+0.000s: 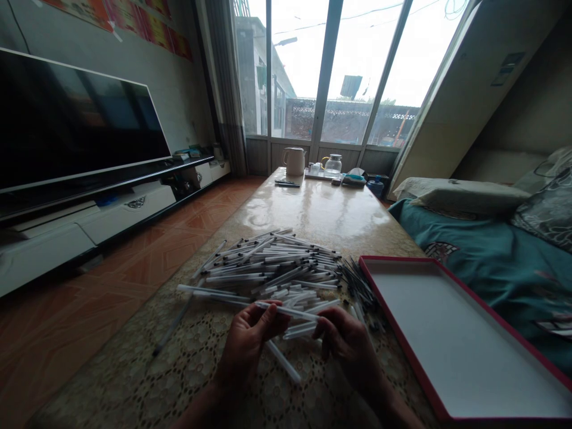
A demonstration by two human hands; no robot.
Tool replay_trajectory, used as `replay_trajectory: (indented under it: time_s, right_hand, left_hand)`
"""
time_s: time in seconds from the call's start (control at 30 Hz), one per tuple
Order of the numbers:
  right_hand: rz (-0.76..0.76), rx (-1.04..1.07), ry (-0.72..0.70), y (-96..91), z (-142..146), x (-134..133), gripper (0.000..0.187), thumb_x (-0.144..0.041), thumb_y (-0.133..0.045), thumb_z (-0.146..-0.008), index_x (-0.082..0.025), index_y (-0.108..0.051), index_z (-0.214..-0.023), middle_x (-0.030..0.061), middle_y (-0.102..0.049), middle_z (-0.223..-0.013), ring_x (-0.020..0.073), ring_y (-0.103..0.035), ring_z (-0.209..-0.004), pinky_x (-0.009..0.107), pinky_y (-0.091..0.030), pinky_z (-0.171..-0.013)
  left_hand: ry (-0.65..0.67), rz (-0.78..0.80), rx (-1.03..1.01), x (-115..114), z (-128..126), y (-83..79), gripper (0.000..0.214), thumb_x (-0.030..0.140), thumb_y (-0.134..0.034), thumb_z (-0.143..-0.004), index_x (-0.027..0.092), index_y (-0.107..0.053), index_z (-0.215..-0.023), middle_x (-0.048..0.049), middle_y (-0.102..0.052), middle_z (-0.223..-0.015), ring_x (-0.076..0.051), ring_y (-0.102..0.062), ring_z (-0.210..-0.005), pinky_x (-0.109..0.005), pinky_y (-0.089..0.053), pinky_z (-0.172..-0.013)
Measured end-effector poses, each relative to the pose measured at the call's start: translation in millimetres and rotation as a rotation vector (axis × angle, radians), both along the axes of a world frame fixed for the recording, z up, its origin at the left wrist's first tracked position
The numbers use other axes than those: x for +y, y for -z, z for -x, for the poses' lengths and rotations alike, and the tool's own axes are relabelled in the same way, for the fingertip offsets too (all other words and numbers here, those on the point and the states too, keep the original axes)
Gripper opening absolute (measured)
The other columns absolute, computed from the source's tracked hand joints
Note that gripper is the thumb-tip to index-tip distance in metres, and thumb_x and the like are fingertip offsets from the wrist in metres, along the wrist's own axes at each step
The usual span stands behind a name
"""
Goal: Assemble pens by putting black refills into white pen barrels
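Between my two hands runs a white pen barrel (295, 313), held almost level above the table. My left hand (250, 336) pinches its left part between thumb and fingers. At its other end the fingers of my right hand (344, 339) are closed; whether they grip the barrel or some small part is hidden. Just beyond lies a heap of white pens and barrels (268, 262), many with dark tips. Thin black refills (357, 283) are bunched at the heap's right. One loose white barrel (283, 361) rests on the tablecloth below my hands.
A shallow red-rimmed box (402, 260) with a white inside lies at the right. On the far end of the table (313, 208) stand a beige kettle (295, 161), a glass pot (333, 164) and a tissue pack (354, 177). A bed or sofa with teal cover (469, 250) borders the right.
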State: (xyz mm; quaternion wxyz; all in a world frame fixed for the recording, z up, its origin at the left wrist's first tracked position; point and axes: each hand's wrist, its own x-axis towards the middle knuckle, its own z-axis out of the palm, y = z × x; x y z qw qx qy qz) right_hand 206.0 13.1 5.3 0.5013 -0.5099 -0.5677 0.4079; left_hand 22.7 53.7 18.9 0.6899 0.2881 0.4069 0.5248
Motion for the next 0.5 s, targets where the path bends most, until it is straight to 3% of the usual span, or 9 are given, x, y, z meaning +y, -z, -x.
replay_trajectory:
  time_s: [0.23, 0.5]
  right_hand:
    - [-0.014, 0.176, 0.073, -5.4, -0.9, 0.9, 0.026, -0.043, -0.061, -0.083, -0.019, -0.053, -0.091, 0.0011, -0.063, -0.074, 0.0105, -0.056, -0.049, 0.02, -0.044, -0.042]
    - [0.043, 0.103, 0.015, -8.0, -0.1, -1.2, 0.029, -0.046, -0.058, -0.084, -0.016, -0.059, -0.081, -0.0021, -0.055, -0.064, 0.0075, -0.049, -0.044, 0.018, -0.039, -0.04]
  left_hand:
    - [-0.063, 0.05, -0.062, 3.4, 3.1, -2.4, 0.034, 0.031, -0.087, -0.051, 0.012, -0.071, -0.075, -0.0045, -0.073, -0.065, -0.015, -0.068, -0.06, -0.022, -0.056, -0.062]
    - [-0.018, 0.028, -0.024, 1.6, 0.7, -1.0, 0.031, 0.031, -0.084, -0.056, 0.011, -0.072, -0.077, -0.006, -0.073, -0.069, -0.016, -0.069, -0.063, -0.024, -0.056, -0.062]
